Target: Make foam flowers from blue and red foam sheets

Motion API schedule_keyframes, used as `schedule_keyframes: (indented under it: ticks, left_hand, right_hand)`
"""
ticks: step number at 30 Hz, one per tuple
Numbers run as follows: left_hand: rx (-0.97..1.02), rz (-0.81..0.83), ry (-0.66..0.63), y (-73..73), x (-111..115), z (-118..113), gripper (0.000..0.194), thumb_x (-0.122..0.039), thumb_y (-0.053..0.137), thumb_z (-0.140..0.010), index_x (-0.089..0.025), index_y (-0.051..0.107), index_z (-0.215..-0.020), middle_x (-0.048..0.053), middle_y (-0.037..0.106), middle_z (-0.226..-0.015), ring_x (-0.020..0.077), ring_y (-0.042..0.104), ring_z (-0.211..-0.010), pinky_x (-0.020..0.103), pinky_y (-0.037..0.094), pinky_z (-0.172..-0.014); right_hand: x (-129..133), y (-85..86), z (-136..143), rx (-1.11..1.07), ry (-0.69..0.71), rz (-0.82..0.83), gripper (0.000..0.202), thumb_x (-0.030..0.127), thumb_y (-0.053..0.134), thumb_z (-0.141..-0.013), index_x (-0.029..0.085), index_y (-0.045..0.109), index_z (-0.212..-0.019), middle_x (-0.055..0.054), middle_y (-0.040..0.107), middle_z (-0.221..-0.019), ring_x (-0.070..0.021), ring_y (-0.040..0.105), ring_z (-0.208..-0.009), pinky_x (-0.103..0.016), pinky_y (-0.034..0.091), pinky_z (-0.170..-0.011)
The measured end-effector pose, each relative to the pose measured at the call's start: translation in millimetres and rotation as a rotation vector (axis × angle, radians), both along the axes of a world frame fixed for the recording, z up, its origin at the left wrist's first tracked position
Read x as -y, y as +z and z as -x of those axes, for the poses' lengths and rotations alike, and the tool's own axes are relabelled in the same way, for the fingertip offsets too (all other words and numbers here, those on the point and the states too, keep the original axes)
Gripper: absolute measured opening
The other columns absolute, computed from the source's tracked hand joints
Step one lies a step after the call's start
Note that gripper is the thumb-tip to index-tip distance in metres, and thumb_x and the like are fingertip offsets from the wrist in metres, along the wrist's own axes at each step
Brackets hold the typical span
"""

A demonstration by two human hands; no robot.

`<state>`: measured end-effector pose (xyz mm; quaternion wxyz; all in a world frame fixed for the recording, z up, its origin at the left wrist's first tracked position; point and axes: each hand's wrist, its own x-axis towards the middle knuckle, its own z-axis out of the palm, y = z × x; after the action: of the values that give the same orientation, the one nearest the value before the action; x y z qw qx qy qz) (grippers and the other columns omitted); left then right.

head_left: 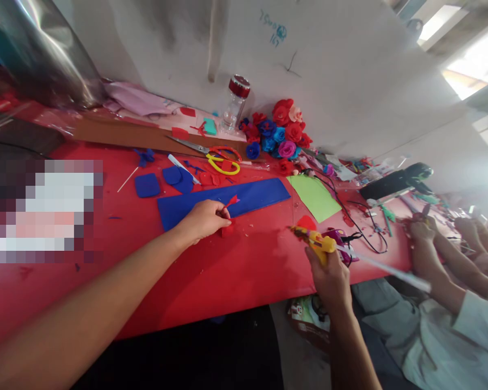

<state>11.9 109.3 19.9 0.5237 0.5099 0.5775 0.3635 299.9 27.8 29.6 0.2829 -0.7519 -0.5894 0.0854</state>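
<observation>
My left hand (205, 219) is closed, thumb against fingers, pinching a small red flower piece (232, 201) by its lower end. A red petal (228, 228) shows just under the fingertips; whether it is joined to the flower piece I cannot tell. Beneath and behind this hand lies a long blue foam strip (254, 196). My right hand (334, 279) grips a yellow hot glue gun (319, 244), its nozzle pointing left, above the red tabletop (252, 271). A long pale glue stick (390, 268) sticks out of the gun's back. A red cut piece (306, 222) lies behind the nozzle.
Yellow-handled scissors (223, 164), blue cut pieces (147, 185) and a white pen (183, 168) lie beyond the strip. Farther back stand a glass bottle (235, 105) and a flower bunch (284, 130). A green sheet (315, 197) lies right; a co-worker's hands (423, 227) are beyond.
</observation>
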Motion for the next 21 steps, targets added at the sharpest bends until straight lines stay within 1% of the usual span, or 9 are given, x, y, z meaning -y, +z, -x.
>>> schedule_keyframes:
  ticks: [2,3,6,9,11,13,16,18,21]
  left_hand:
    - [-0.017,0.017,0.001,0.7,-0.3,0.2,0.013,-0.008,0.066,-0.058,-0.018,0.064,-0.05,0.002,0.061,-0.053,0.0131,0.049,-0.05,0.023,0.031,-0.05]
    - [-0.013,0.02,0.003,1.1,-0.4,0.3,0.013,-0.008,0.066,-0.057,-0.018,0.064,-0.05,0.002,0.061,-0.053,0.013,0.049,-0.05,0.023,0.031,-0.05]
    - [0.032,0.022,0.009,1.7,-0.7,0.3,0.013,-0.008,0.068,-0.056,-0.018,0.063,-0.049,0.001,0.06,-0.051,0.0128,0.049,-0.05,0.023,0.031,-0.05]
    - [0.06,0.028,0.014,0.7,-0.8,-0.1,0.013,-0.007,0.067,-0.056,-0.018,0.063,-0.049,0.002,0.06,-0.051,0.0128,0.05,-0.049,0.023,0.032,-0.05]
    - [0.052,0.034,0.011,0.3,-0.6,-0.2,0.012,-0.008,0.067,-0.056,-0.018,0.063,-0.05,0.002,0.061,-0.052,0.0131,0.051,-0.05,0.023,0.034,-0.052]
    - [0.036,0.047,-0.005,1.1,0.0,0.4,0.009,-0.01,0.066,-0.057,-0.018,0.064,-0.054,0.002,0.062,-0.054,0.0137,0.053,-0.052,0.024,0.037,-0.054]
    - [-0.036,0.049,-0.031,5.3,0.7,2.7,0.009,-0.016,0.065,-0.059,-0.018,0.068,-0.068,0.002,0.067,-0.065,0.0169,0.06,-0.062,0.027,0.042,-0.062]
    - [-0.078,0.037,-0.034,9.3,0.8,4.5,0.013,-0.024,0.065,-0.064,-0.018,0.07,-0.074,0.005,0.072,-0.078,0.0201,0.064,-0.076,0.03,0.044,-0.072]
    - [-0.049,0.021,-0.012,15.7,1.1,6.2,0.019,-0.035,0.06,-0.071,-0.018,0.071,-0.073,0.007,0.074,-0.09,0.0233,0.064,-0.092,0.034,0.044,-0.084]
  right_hand:
    - [2.5,-5.6,2.9,0.228,0.049,-0.17,0.033,0.044,0.049,-0.084,0.016,0.056,-0.101,-0.016,0.065,-0.094,-0.0292,0.061,-0.089,-0.038,0.048,-0.071]
    - [3.4,-9.2,5.3,0.301,0.119,-0.185,0.032,0.04,0.047,-0.086,0.016,0.055,-0.106,-0.017,0.064,-0.1,-0.0295,0.06,-0.095,-0.04,0.048,-0.077]
    - [7.2,-18.3,11.3,0.38,0.363,-0.047,0.03,0.023,0.041,-0.086,0.017,0.054,-0.113,-0.016,0.064,-0.107,-0.0275,0.06,-0.099,-0.041,0.047,-0.085]
    - [14.7,-17.2,10.4,0.32,0.47,0.082,0.033,0.017,0.04,-0.083,0.017,0.056,-0.112,-0.016,0.063,-0.112,-0.0273,0.059,-0.099,-0.042,0.047,-0.086]
    - [19.6,-10.3,8.1,0.2,0.455,0.134,0.029,0.023,0.044,-0.083,0.019,0.06,-0.108,-0.013,0.064,-0.106,-0.0268,0.06,-0.094,-0.04,0.048,-0.081]
    - [21.7,-1.1,8.0,0.003,0.387,0.178,0.025,0.033,0.05,-0.084,0.022,0.063,-0.102,-0.009,0.065,-0.09,-0.0245,0.059,-0.081,-0.035,0.048,-0.07]
    - [18.2,11.1,15.5,-0.4,0.267,0.257,0.037,0.05,0.052,-0.083,0.018,0.066,-0.096,-0.002,0.054,-0.062,-0.016,0.048,-0.057,-0.027,0.039,-0.053]
    - [13.4,16.1,24.2,-0.626,0.233,0.309,0.046,0.057,0.053,-0.082,0.014,0.067,-0.091,0.001,0.046,-0.055,-0.0112,0.038,-0.05,-0.025,0.03,-0.049]
    - [7.8,19.0,37.1,-0.823,0.244,0.335,0.049,0.061,0.056,-0.079,0.013,0.066,-0.083,0.002,0.043,-0.054,-0.0095,0.033,-0.05,-0.025,0.024,-0.049]
